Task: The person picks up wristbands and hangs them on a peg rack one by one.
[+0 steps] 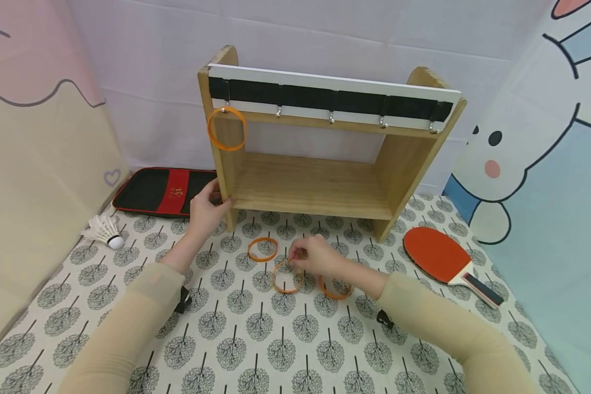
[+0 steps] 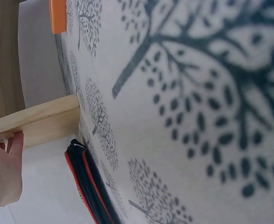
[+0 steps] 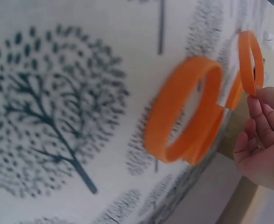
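Observation:
My left hand (image 1: 207,208) grips the left side panel of a wooden shelf (image 1: 305,189), thumb at the front. The left wrist view shows those fingers (image 2: 16,144) against the panel's edge. Low over the patterned cloth, my right hand (image 1: 317,256) pinches an orange ring (image 3: 245,60) between thumb and fingertips, tilted up in the right wrist view. To its left lies another orange ring (image 1: 263,260); to its right, partly behind the forearm, more orange ring (image 1: 336,297) shows. One orange ring (image 1: 228,148) hangs from the leftmost hook of the shelf's rail.
The black-and-white rail (image 1: 305,98) carries several metal hooks. Behind my left hand lies a black and red case (image 1: 148,191), with a shuttlecock (image 1: 103,230) nearer. A red table tennis paddle (image 1: 435,253) lies at the right. Fabric walls (image 1: 143,82) surround the table.

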`<state>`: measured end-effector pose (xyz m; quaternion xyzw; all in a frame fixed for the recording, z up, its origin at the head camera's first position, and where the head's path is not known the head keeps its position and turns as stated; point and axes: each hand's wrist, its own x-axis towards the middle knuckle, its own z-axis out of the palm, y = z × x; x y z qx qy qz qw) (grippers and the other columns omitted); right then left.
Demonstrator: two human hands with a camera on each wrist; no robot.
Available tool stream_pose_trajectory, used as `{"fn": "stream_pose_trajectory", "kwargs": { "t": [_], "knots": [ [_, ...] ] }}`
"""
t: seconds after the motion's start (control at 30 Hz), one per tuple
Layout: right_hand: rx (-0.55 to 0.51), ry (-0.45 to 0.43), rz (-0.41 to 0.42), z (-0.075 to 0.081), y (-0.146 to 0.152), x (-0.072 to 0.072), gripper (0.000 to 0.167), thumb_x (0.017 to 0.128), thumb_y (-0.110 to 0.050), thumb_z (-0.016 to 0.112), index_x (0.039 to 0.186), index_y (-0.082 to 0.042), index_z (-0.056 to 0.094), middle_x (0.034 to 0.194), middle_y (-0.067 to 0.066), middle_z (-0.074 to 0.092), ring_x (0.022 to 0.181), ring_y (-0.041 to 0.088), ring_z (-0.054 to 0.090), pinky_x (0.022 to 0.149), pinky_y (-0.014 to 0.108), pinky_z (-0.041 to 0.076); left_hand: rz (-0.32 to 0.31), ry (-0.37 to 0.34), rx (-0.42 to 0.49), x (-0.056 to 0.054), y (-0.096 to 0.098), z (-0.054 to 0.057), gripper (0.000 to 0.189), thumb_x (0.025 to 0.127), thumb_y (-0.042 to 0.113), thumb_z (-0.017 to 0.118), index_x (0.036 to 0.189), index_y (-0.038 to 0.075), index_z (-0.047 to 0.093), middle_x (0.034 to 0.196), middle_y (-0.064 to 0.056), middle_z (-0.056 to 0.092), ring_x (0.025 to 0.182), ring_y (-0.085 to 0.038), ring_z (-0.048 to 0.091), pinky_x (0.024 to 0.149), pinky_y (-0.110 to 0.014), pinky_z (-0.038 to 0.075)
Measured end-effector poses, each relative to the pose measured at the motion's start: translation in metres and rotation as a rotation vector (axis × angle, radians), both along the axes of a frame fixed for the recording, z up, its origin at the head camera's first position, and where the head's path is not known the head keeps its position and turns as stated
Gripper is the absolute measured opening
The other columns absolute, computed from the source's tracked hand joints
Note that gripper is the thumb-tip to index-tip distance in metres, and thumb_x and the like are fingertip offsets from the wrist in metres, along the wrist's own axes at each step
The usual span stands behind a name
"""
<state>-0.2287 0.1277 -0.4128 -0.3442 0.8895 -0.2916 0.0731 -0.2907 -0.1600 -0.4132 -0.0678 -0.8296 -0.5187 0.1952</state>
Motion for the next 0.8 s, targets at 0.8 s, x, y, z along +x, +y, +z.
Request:
{"fn": "stream_pose_trajectory", "kwargs": {
  "t": [0.8],
  "knots": [
    [-0.122,0.351,0.009,0.116,0.000,0.010,0.006,0.082,-0.010,0.072,0.085,-0.011,0.067,0.086,-0.001,0.067,0.088,0.015,0.056,0.077,0.033,0.053,0.015,-0.009,-0.016,-0.002,0.000,0.000,0.055,0.087,0.023,0.067,0.138,0.015,0.049,0.116,-0.016,0.063,0.104,-0.029,0.061,0.078,-0.046,0.056]
  ]
}}
